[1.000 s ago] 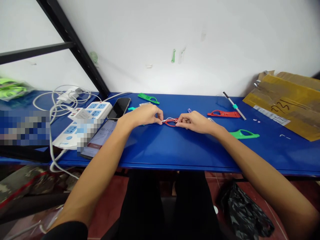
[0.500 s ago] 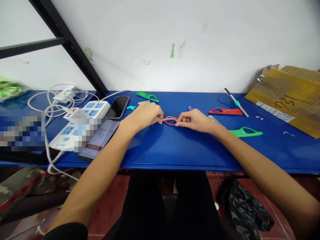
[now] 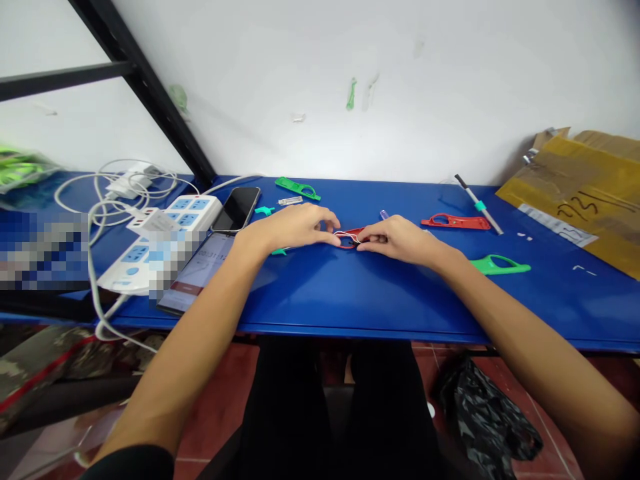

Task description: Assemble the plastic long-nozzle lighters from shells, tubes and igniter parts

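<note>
A red plastic casing (image 3: 346,246) with a looped end lies on the blue table between my hands, thin white and red wires (image 3: 345,233) running over it. My left hand (image 3: 300,225) is at the loop's left end, its thumb tip touching or very near the wires and its index finger raised apart from the thumb. Closed in a pinch, my right hand (image 3: 393,239) grips the casing's right part and covers most of it. Behind that hand pokes out a purplish pen-like piece (image 3: 383,215). Small teal pieces (image 3: 264,211) lie beside my left hand, one partly under it.
Green casings lie at the back (image 3: 299,188) and right (image 3: 500,265). Another red casing (image 3: 457,221) is near a pen-like tool (image 3: 479,203). Phones (image 3: 240,208), a power strip (image 3: 135,257) and cables stand left; a cardboard box (image 3: 575,193) is far right.
My left thumb and index finger have parted from their pinch at the wires. My right hand keeps its grip on the casing. The camera view has shifted slightly.
</note>
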`<action>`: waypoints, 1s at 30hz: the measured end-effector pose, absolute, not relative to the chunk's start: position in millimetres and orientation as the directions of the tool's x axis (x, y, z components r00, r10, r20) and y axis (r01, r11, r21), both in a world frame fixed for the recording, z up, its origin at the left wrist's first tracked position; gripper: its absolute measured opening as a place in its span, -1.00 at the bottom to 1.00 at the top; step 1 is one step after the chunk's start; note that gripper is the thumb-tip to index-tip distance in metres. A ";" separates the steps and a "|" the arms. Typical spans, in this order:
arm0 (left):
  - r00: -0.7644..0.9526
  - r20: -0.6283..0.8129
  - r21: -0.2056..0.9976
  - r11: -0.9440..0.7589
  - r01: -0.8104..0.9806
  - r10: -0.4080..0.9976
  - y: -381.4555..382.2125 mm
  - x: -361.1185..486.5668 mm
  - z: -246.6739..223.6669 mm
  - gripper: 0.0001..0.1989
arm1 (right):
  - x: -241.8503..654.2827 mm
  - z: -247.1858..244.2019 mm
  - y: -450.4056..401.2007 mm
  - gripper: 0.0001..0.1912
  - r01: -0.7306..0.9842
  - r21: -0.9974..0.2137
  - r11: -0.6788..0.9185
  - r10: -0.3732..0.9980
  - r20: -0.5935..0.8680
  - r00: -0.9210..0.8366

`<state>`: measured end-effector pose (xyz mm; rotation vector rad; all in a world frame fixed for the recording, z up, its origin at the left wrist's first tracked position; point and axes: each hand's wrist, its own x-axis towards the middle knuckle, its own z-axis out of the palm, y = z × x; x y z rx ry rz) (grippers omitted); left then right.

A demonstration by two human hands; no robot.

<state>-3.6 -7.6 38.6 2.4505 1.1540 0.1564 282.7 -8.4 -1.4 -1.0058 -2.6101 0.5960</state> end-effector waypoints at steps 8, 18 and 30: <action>0.725 0.143 0.474 -0.690 0.547 0.674 9.2 13.5 29.8 -0.73 | 268.8 0.8 -19.7 -0.81 0.607 -0.351 0.713 0.676 0.113 -0.728; 0.788 -0.156 0.470 -0.657 0.589 0.595 31.5 29.2 40.5 -0.72 | 258.3 -2.7 -22.4 -0.82 0.641 -0.342 0.687 0.699 0.071 -0.712; 0.697 -0.170 0.587 -0.497 0.639 0.696 24.1 16.8 42.6 -0.70 | 259.2 -5.2 -21.9 -0.80 0.621 -0.390 0.680 0.702 0.102 -0.705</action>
